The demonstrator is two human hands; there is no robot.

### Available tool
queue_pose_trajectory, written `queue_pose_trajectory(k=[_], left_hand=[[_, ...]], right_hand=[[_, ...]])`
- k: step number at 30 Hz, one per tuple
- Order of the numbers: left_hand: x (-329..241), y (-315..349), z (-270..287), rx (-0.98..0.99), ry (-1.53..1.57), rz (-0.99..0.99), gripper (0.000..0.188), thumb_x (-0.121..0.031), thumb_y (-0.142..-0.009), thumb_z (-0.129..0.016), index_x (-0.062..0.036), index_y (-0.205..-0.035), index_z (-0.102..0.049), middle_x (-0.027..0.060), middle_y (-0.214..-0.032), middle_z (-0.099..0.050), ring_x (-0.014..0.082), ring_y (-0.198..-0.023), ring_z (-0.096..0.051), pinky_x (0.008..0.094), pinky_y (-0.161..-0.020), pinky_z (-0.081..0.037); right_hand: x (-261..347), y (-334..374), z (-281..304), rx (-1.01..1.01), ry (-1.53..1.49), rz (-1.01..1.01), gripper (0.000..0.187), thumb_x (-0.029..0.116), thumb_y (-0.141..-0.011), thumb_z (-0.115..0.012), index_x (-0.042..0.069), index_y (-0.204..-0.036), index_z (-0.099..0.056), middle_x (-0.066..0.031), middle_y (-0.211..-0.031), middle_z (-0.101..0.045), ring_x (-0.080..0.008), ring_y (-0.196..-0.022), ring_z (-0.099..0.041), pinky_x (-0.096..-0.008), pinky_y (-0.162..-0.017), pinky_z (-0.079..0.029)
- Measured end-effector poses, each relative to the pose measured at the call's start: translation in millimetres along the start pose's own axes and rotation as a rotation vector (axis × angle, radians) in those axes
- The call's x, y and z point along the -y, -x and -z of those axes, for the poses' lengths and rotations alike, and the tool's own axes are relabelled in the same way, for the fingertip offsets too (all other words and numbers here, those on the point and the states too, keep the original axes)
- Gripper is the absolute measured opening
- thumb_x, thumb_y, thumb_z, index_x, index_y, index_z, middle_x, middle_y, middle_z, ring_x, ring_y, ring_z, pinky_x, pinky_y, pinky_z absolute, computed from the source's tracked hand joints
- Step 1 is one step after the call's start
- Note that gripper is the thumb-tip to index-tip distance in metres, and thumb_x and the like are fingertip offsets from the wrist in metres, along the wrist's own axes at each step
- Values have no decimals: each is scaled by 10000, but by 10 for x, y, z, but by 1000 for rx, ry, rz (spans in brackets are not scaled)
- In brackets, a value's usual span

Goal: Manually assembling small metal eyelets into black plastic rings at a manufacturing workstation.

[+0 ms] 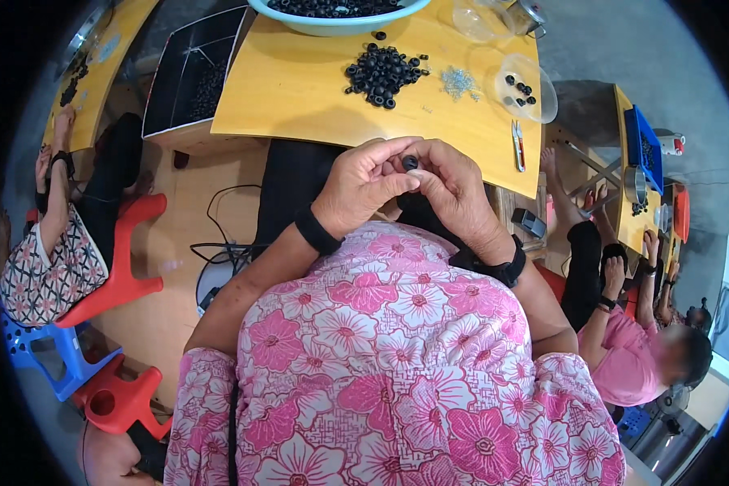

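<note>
In front of my lap, at the table's near edge, my hands meet fingertip to fingertip. A small black round part (411,162) with a hollow-looking end sits between them. My left hand (368,182) pinches it from the left with bent fingers. On the other side my right hand (452,182) closes on it with thumb and forefinger. Fingers partly cover the part, so whether anything else is held is hidden. Beyond the hands lies a pile of similar black parts (381,74) on the yellow table (300,89), beside a small heap of clear bits (458,82).
A pale blue basin (340,23) full of black parts stands at the back. Rightward are a clear plastic dish (543,93) with several black parts, red-handled thread snips (518,146) and a metal mug (528,16). A dark bin (194,81) stands left. Other people sit on both sides.
</note>
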State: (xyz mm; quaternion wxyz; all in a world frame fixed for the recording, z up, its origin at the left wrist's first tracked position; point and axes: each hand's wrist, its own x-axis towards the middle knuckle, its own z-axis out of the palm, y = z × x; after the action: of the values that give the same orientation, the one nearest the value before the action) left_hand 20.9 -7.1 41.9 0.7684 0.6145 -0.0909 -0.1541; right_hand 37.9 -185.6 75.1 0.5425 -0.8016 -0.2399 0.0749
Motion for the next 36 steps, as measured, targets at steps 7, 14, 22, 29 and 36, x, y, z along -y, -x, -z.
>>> queue_pose_trajectory(k=[7,14,22,29,36], left_hand=[[8,-3,-7,9,46,-10,493,-100,-882,-645,40,-1321,-470,15,-1123,-564,56,-934,-509,206,-849,-427],[-39,3,-9,6,57,5,473,-108,-885,-641,45,-1306,-486,9,-1088,-569,54,-930,-505,201,-843,-424],[-42,-6,-21,-7,29,-50,468,-117,-882,-649,41,-1296,-499,-1,-1041,-564,50,-901,-500,187,-820,-420],[-12,-17,-29,-63,31,-118,427,-4,-868,-610,6,-1286,-525,3,-1002,-578,52,-867,-532,221,-798,-464],[11,-57,24,-188,-114,-287,281,71,-812,-618,-16,-1076,-655,19,-932,-609,82,-843,-574,212,-745,-478]], right_hand=[[22,3,-2,-10,51,28,210,50,-845,-587,17,-1051,-566,-115,-848,-562,-222,-751,-557,-310,-695,-468],[27,-14,10,9,115,62,232,86,-853,-583,23,-1075,-556,-139,-884,-566,-270,-777,-567,-334,-714,-470],[24,-16,-6,-16,140,81,224,106,-867,-575,21,-1073,-555,-155,-905,-568,-294,-809,-571,-341,-739,-469],[64,-18,-29,-34,-157,-64,161,98,-922,-534,-8,-1043,-551,-64,-848,-575,-121,-721,-565,-254,-657,-474],[13,-21,-18,28,-365,-214,168,136,-948,-523,-1,-1039,-555,-13,-815,-573,-70,-691,-553,-213,-622,-466]])
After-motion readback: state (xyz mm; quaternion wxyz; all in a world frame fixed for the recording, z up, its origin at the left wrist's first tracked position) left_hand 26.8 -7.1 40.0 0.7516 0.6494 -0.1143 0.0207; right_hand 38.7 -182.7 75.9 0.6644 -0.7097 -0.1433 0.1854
